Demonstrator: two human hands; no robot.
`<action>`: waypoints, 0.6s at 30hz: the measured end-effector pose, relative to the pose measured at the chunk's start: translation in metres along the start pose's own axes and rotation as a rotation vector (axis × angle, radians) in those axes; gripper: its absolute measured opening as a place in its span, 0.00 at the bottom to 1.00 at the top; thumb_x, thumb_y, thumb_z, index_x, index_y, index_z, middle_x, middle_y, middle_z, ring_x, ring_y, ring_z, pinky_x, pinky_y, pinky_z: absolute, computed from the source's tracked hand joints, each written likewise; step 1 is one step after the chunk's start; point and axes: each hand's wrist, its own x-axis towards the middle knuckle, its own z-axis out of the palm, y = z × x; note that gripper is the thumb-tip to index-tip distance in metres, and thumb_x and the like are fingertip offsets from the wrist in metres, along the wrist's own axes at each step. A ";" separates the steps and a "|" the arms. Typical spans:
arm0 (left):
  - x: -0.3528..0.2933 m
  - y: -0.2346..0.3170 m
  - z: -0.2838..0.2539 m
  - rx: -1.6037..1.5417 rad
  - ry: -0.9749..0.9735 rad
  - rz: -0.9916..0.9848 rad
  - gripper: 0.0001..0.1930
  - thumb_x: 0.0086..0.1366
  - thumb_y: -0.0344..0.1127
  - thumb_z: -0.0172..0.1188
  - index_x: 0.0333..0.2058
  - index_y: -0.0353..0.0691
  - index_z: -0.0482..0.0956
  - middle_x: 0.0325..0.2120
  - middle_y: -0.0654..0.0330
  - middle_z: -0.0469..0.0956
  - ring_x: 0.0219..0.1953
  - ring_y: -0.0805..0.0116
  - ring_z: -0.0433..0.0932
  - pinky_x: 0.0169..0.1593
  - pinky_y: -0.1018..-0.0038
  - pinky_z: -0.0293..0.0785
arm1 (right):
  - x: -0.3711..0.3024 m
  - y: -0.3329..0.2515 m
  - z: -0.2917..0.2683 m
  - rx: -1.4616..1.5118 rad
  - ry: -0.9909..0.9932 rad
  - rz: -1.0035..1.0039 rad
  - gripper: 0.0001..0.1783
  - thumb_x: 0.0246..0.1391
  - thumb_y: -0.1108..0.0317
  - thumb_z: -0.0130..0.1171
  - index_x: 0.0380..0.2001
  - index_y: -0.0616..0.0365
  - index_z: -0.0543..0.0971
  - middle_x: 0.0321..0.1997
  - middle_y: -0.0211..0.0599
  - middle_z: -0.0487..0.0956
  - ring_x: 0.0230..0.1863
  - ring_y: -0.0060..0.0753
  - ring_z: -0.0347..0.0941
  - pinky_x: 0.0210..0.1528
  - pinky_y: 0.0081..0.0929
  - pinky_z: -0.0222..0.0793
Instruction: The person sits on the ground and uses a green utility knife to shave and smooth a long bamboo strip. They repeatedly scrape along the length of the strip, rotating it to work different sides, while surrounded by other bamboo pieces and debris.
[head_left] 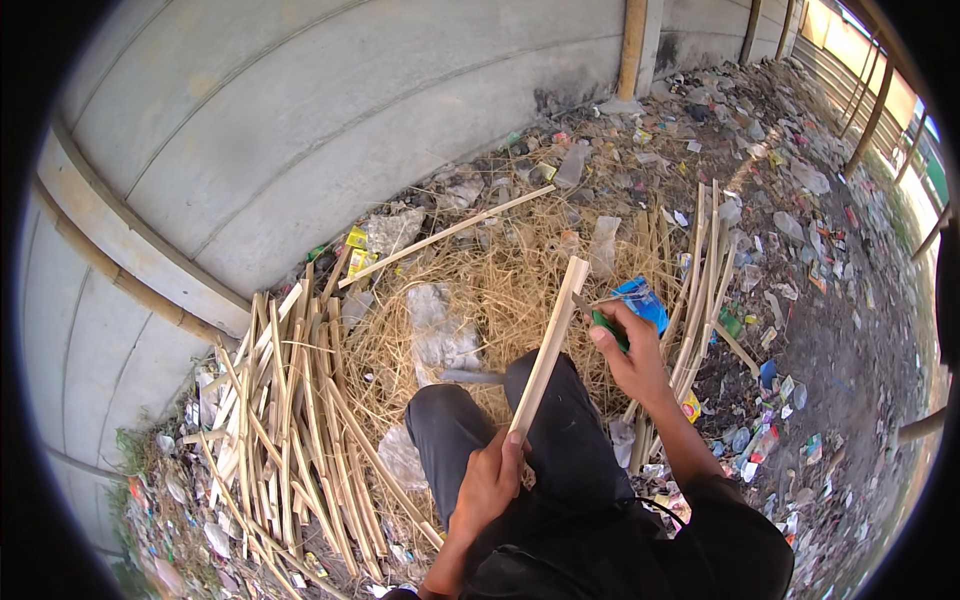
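My left hand (490,476) is closed round the lower end of a pale bamboo strip (549,345), which slants up and to the right above my knees. In my right hand (632,352) I grip a green-handled knife (609,328). Its blade points left and meets or lies close to the strip near its upper end; contact is hard to tell. Straw-like shavings (520,260) cover the ground beyond my knees. A large pile of bamboo strips (290,430) lies to my left, and a smaller bundle of strips (702,290) lies to my right.
A grey panel wall (400,110) closes off the far and left sides. One long loose strip (450,236) rests across the shavings. A blue wrapper (642,303) lies behind my right hand. Scattered litter (800,260) covers the dark ground at right, where several posts (871,118) stand.
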 end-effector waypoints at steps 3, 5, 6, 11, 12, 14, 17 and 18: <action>0.005 0.000 -0.001 -0.062 -0.045 -0.012 0.27 0.89 0.50 0.40 0.43 0.32 0.79 0.16 0.59 0.72 0.19 0.65 0.80 0.30 0.65 0.76 | -0.006 -0.001 0.008 0.079 -0.056 0.028 0.17 0.68 0.59 0.70 0.48 0.62 0.81 0.25 0.34 0.75 0.25 0.25 0.69 0.31 0.30 0.66; 0.008 -0.004 -0.002 -0.072 -0.081 0.004 0.28 0.89 0.51 0.39 0.44 0.31 0.79 0.18 0.60 0.73 0.21 0.68 0.80 0.31 0.67 0.77 | -0.010 0.002 0.013 0.097 -0.096 0.039 0.18 0.67 0.59 0.71 0.48 0.62 0.81 0.24 0.33 0.74 0.26 0.23 0.67 0.31 0.29 0.65; 0.010 -0.008 -0.003 -0.073 -0.108 0.014 0.28 0.89 0.51 0.39 0.45 0.31 0.79 0.20 0.59 0.75 0.23 0.68 0.82 0.32 0.67 0.77 | -0.012 0.003 0.016 0.106 -0.117 0.045 0.18 0.66 0.59 0.72 0.48 0.63 0.81 0.24 0.32 0.73 0.26 0.22 0.66 0.31 0.29 0.64; 0.028 -0.033 -0.001 -0.356 -0.232 0.031 0.33 0.87 0.60 0.38 0.59 0.31 0.77 0.35 0.57 0.81 0.32 0.69 0.83 0.35 0.69 0.78 | -0.014 0.008 0.030 0.245 -0.089 0.146 0.18 0.63 0.60 0.77 0.41 0.62 0.82 0.24 0.27 0.73 0.27 0.16 0.63 0.31 0.26 0.61; 0.039 -0.039 -0.001 -0.476 -0.274 0.043 0.36 0.86 0.63 0.38 0.61 0.30 0.76 0.38 0.57 0.81 0.33 0.70 0.82 0.35 0.70 0.77 | -0.013 0.004 0.029 0.282 -0.096 0.163 0.18 0.62 0.59 0.77 0.41 0.62 0.82 0.24 0.26 0.73 0.27 0.16 0.63 0.31 0.26 0.61; 0.052 -0.036 -0.004 -0.614 -0.362 0.053 0.40 0.85 0.68 0.38 0.64 0.30 0.74 0.40 0.58 0.81 0.32 0.71 0.80 0.34 0.73 0.75 | -0.014 0.003 0.028 0.301 -0.107 0.171 0.18 0.62 0.59 0.77 0.40 0.62 0.82 0.24 0.26 0.73 0.27 0.16 0.63 0.31 0.26 0.61; 0.051 -0.014 -0.006 -0.730 -0.448 -0.051 0.39 0.85 0.68 0.38 0.60 0.31 0.75 0.33 0.63 0.76 0.26 0.75 0.71 0.28 0.78 0.68 | -0.014 0.001 0.026 0.218 -0.123 0.119 0.17 0.64 0.60 0.76 0.41 0.62 0.82 0.25 0.27 0.74 0.27 0.17 0.64 0.31 0.26 0.62; 0.050 -0.016 -0.005 -0.687 -0.451 -0.038 0.37 0.85 0.67 0.39 0.58 0.32 0.75 0.32 0.64 0.74 0.25 0.76 0.69 0.28 0.78 0.67 | -0.013 -0.008 0.022 0.172 -0.133 0.087 0.16 0.64 0.60 0.75 0.42 0.62 0.82 0.26 0.28 0.75 0.27 0.18 0.66 0.32 0.26 0.63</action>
